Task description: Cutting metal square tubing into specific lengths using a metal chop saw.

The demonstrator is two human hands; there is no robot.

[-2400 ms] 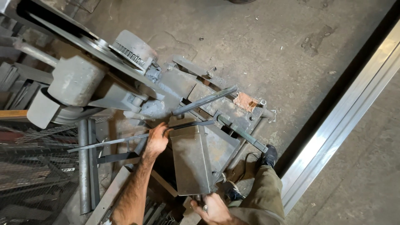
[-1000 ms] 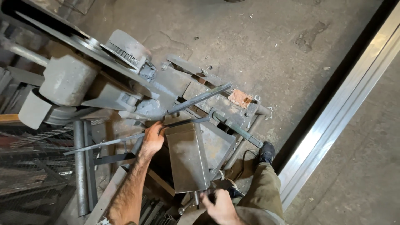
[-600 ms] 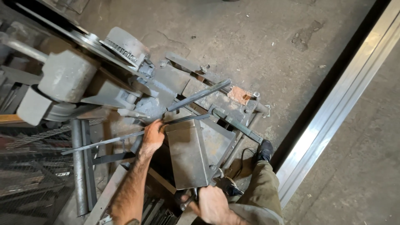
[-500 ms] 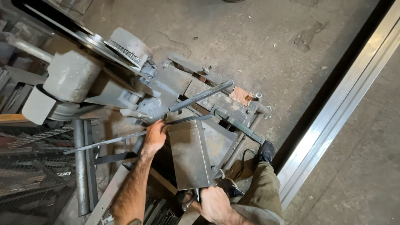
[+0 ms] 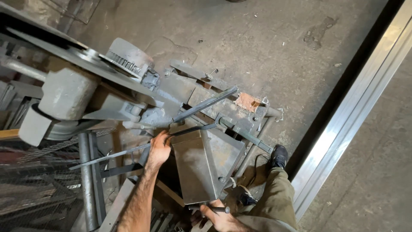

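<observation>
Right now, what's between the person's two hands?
In the head view, a grey metal box lies between the left hand and the right hand.

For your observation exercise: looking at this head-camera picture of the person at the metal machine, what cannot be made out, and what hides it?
Head view only:
- Right hand: cut by the bottom edge; it grips a thin dark rod whose full length is hidden.
- Left hand: its fingers curl over a flat metal strip, so its palm side is unseen.
- Under the folded steel plate: covered by the plate.
- Machine's left end: cut by the frame edge.
</observation>
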